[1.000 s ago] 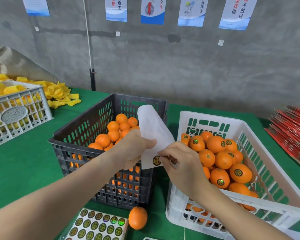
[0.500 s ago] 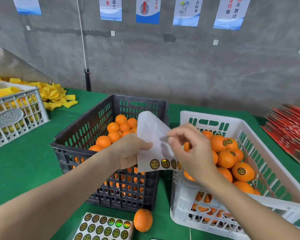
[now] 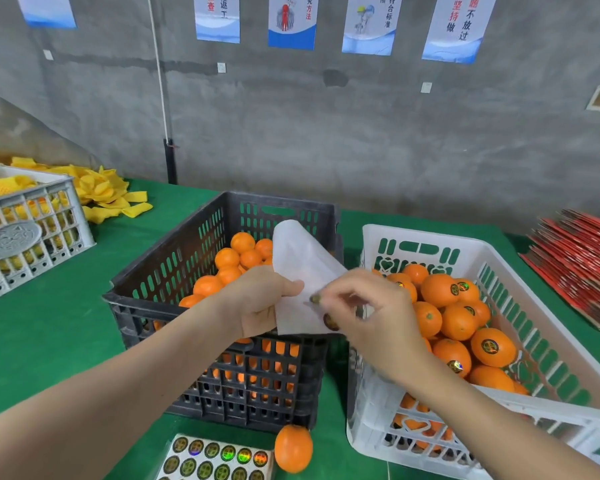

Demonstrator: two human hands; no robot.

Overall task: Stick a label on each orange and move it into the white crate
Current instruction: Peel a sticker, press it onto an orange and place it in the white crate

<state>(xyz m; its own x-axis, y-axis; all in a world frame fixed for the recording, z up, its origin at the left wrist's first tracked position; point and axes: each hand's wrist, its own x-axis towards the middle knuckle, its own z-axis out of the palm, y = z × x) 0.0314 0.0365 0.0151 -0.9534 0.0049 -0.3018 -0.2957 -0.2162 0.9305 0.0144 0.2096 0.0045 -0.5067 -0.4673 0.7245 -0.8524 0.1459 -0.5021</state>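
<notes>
Green table (image 3: 49, 341) — label sheet (image 3: 302, 268) between hands, left (image 3: 257, 299) and right (image 3: 374, 317); white crate (image 3: 426, 233) alongside

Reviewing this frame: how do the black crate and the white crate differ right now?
The black crate is dark with plain slots, the white crate pale with heart-shaped cutouts. The white crate's oranges carry round labels; the black crate's oranges show none. The black crate stands left of the white crate. Both are slotted plastic crates on the green table.
</notes>
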